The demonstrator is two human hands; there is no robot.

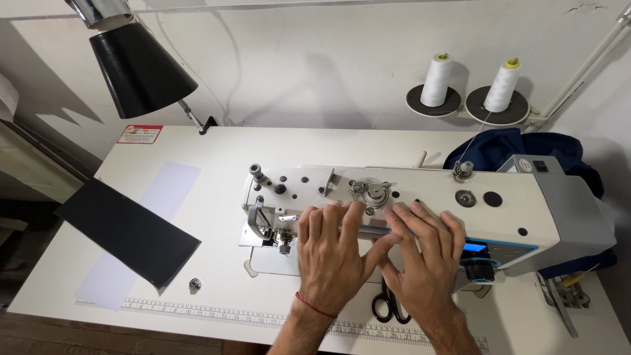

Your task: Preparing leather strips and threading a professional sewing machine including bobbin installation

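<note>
**Both hands flat on the front of the sewing machine**

We see the white sewing machine (420,204) lying with its long axis along the desk, needle end toward the left edge, control panel toward the right edge. Both our hands rest on its front face, about midway along that axis, so the machine lies straight ahead of and under the fingers, not off to either side.

The left hand (330,253), with a red thread around the wrist, lies palm down with fingers spread and pointing away from us, toward the back edge of the desk. Its fingertips touch the machine's arm just right of the needle area (279,230), so it is the hand nearer the needle. The right hand (424,256) lies just beside it, also palm down, fingers fanned across the arm toward the blue display (474,250). The two thumbs meet, or nearly meet, between the hands.

Neither hand closes on anything: both are flat and open, pressing or resting on the casing, holding nothing.

Black scissors (389,306) lie on the desk under the right wrist, near the front edge with its printed ruler. A black fabric strip (128,230) overlaps a white strip (141,230) toward the left edge, well apart from both hands. Two white thread cones (470,82) stand beyond the back edge.
</note>
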